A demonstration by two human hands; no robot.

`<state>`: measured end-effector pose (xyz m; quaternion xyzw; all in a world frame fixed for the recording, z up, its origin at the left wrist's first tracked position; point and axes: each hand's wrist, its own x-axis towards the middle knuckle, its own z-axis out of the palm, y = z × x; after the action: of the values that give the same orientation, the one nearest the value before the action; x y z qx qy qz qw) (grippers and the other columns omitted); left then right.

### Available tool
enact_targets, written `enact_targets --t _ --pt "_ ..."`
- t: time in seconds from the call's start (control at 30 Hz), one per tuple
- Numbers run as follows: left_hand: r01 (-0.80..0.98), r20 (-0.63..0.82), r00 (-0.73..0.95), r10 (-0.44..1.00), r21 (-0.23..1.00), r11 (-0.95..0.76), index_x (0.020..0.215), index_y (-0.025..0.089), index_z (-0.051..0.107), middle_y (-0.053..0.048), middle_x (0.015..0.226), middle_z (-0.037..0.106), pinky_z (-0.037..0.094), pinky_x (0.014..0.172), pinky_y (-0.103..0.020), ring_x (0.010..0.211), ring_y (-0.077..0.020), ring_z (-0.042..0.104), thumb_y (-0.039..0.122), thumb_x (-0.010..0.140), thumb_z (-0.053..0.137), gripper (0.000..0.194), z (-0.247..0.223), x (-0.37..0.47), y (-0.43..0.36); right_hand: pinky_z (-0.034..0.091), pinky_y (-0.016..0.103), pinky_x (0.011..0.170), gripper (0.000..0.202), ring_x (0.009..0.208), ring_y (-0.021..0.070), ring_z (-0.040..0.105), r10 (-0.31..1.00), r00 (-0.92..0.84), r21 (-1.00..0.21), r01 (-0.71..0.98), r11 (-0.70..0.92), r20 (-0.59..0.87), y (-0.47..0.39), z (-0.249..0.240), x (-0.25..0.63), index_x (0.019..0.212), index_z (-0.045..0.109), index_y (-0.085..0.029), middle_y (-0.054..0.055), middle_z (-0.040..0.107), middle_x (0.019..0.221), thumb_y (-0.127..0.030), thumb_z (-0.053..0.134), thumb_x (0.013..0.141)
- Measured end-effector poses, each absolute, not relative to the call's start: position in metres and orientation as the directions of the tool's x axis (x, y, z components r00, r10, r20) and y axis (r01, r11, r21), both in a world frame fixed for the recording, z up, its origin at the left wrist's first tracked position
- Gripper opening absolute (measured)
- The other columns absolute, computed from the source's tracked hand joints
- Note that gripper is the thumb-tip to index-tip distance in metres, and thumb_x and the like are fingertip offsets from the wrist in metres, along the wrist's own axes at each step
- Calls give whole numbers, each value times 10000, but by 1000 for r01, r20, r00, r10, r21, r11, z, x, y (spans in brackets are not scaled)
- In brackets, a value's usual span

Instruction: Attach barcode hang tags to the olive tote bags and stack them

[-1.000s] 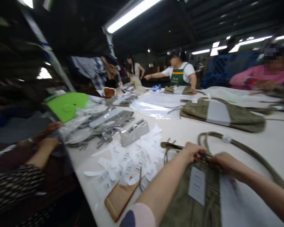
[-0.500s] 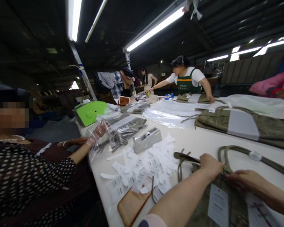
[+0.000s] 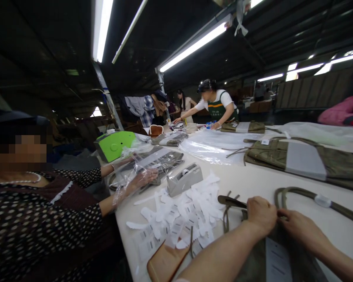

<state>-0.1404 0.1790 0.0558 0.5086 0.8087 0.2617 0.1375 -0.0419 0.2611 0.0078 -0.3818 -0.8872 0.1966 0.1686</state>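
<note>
An olive-green fabric item (image 3: 254,256) with cord-like straps lies in front of me at the lower right, a white printed tag (image 3: 278,260) on it. My left hand (image 3: 261,215) is closed at its upper edge, around the base of a flat olive strap end (image 3: 233,201). Beside it, my right hand (image 3: 300,227) pinches the same edge with thumb and fingers. The exact spot gripped is partly hidden by the fingers. A thick looped olive strap (image 3: 344,209) with a clear wrap runs off behind my right hand.
White printed labels (image 3: 181,213) lie heaped left of my hands, by a grey tape dispenser (image 3: 185,179) and a tan flat piece (image 3: 164,262). A co-worker's hands (image 3: 145,178) handle a plastic-bagged olive item (image 3: 164,158). Another folded olive item (image 3: 267,154) lies beyond.
My right hand has drawn up close to my left hand at the edge. The left co-worker's hand has slid right over the plastic bag. The far co-worker leans further left.
</note>
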Motion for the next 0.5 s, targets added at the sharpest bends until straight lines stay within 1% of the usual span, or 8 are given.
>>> enact_targets --t 0.1,0.23,0.33,0.4,0.5 --pt "680 41 -493 869 641 356 928 82 691 -130 924 676 436 865 -248 874 -194 609 234 769 425 346 54 -141 178 465 370 736 350 822 286 637 724 -689 -504 616 605 27 261 8 -43 860 695 -194 99 689 838 -298 389 723" --pt "646 34 -512 858 674 359 912 88 698 -128 928 678 442 851 -247 877 -195 610 251 759 433 346 51 -142 179 450 379 780 387 865 286 626 741 -671 -530 637 560 -23 261 10 -40 877 690 -200 95 686 876 -354 372 721" --pt "637 45 -519 853 685 352 909 103 700 -120 926 680 448 845 -247 874 -190 613 254 755 441 337 46 -143 181 445 380 792 413 888 287 620 750 -660 -554 640 532 -43 261 10 -39 861 691 -206 92 684 903 -413 369 707" --pt "626 49 -519 854 702 340 898 107 702 -117 909 684 457 826 -239 857 -185 621 245 735 467 317 43 -143 182 445 374 790 419 887 283 619 758 -652 -568 636 522 -33 261 8 -38 843 692 -210 85 685 899 -425 367 690" --pt "586 -11 -496 868 734 344 873 112 703 -114 876 690 476 788 -229 836 -186 633 225 670 546 281 40 -145 183 454 364 750 420 843 277 628 776 -631 -590 632 502 -15 262 6 -37 820 695 -216 73 690 855 -441 372 674"
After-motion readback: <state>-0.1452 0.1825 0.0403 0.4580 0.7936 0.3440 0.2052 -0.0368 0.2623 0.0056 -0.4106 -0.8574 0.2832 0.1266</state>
